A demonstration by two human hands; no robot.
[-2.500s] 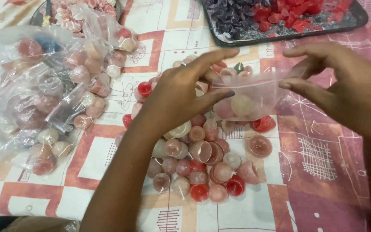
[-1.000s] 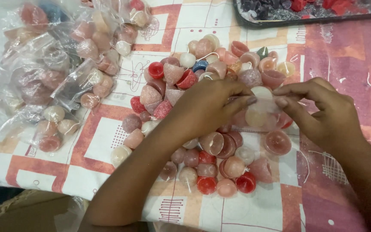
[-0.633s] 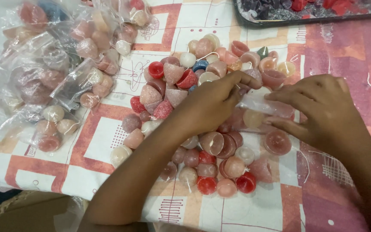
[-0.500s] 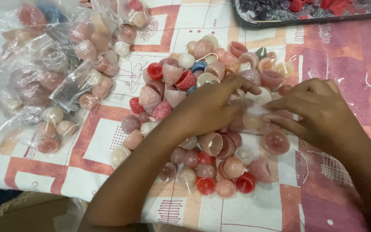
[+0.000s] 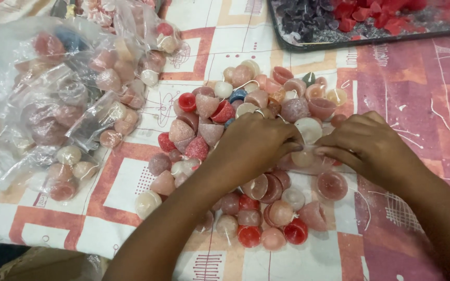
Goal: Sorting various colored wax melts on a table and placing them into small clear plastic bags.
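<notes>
Small clear bag (image 5: 308, 156) lies crosswise between both hands mid-desk; left hand (image 5: 259, 143) and right hand (image 5: 365, 145) pinch its opposite ends.

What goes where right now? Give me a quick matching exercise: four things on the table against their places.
Things:
1. dark tray
2. filled clear bags
3. small clear bag
4. loose candles

Places:
A. pinched between the left hand and right hand
B. heaped mid-table around and under both hands
C. top edge, holding purple and red pieces
D. piled at the left side of the patterned tablecloth

Pairs: 1-C, 2-D, 3-A, 4-B
</notes>
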